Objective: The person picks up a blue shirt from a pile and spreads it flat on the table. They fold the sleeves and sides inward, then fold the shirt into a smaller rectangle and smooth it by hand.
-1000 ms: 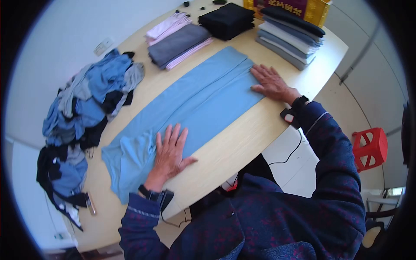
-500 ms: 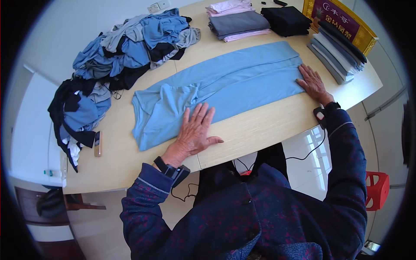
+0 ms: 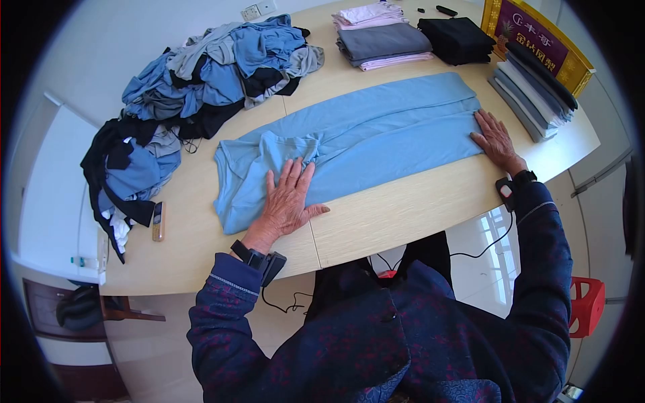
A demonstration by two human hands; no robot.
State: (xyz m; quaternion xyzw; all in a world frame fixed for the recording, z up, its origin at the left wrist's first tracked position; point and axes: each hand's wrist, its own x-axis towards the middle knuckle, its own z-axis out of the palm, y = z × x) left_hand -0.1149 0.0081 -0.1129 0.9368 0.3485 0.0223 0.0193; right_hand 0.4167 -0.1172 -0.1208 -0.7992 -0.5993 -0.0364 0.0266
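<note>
A light blue shirt (image 3: 376, 148) lies stretched lengthwise on the table, its sides folded inward, with a short sleeve bunched near the left end. My left hand (image 3: 287, 201) rests flat on the near side of the shirt beside that sleeve, fingers spread and thumb pointing right over the tabletop. At the shirt's right end, my right hand (image 3: 497, 142) lies palm down with fingers apart, touching the cloth's edge. Neither hand grips anything.
A heap of loose clothes (image 3: 222, 67) covers the back left of the table (image 3: 383, 215). Folded garments (image 3: 383, 43), a black folded pile (image 3: 457, 40) and another folded stack (image 3: 534, 91) stand behind. A phone (image 3: 158, 221) lies at left; a gold-framed sign (image 3: 537, 40) stands back right.
The whole view has shifted slightly, so the table's contents appear further right. My left hand has slid left along the shirt toward the sleeve end. My right hand stays at the right end.
</note>
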